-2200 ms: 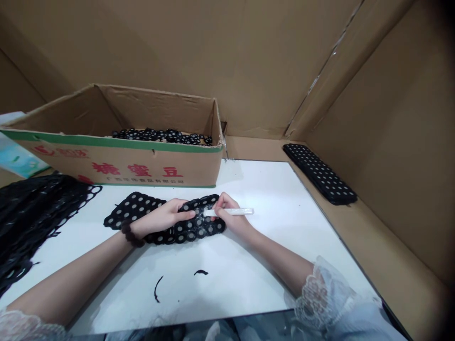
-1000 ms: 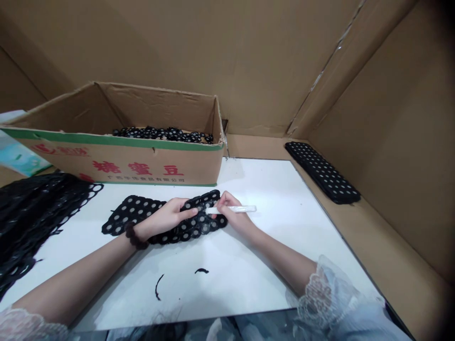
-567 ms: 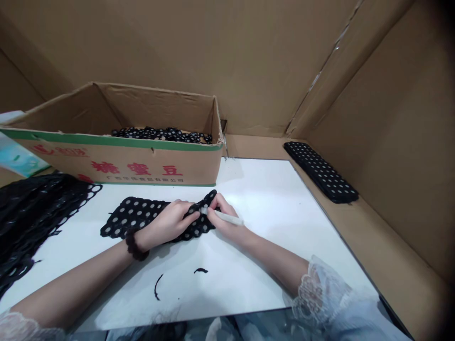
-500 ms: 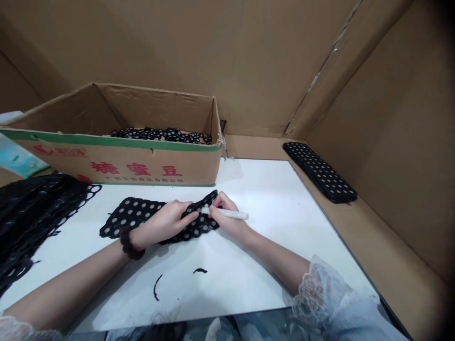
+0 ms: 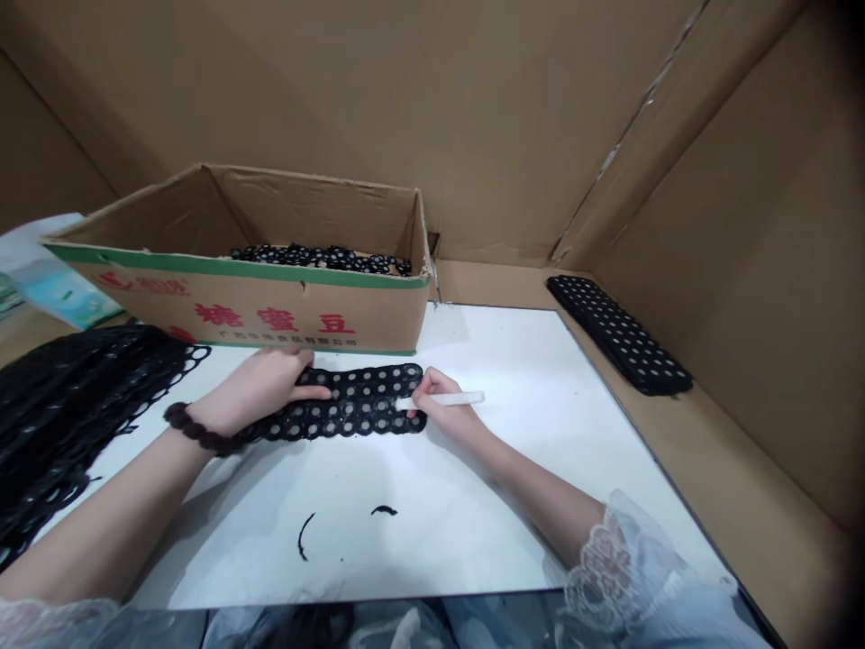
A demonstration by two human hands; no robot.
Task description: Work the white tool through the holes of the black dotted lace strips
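Note:
A black openwork fabric strip (image 5: 368,401) with rows of round holes lies flat on the white board. My left hand (image 5: 260,392) rests on its left part, palm down, with thumb and fingers apart. At the strip's right end, my right hand (image 5: 442,406) is closed round a white pen-shaped tool (image 5: 459,397). The tool's pale tip points left and lies over the strip; whether it touches the fabric, I cannot tell. My right fingers are close against the strip's right edge.
Behind the strip stands an open cardboard box (image 5: 284,311) with black holed pieces (image 5: 324,259) inside. A pile of black openwork fabric (image 5: 81,406) lies at left. A stack of black strips (image 5: 618,333) is at right. Two black scraps (image 5: 384,510) lie on the white board (image 5: 473,523).
My left hand has slid left along the strip, which now lies straighter and flatter with its right half uncovered. My right hand still holds the white tool near the right end.

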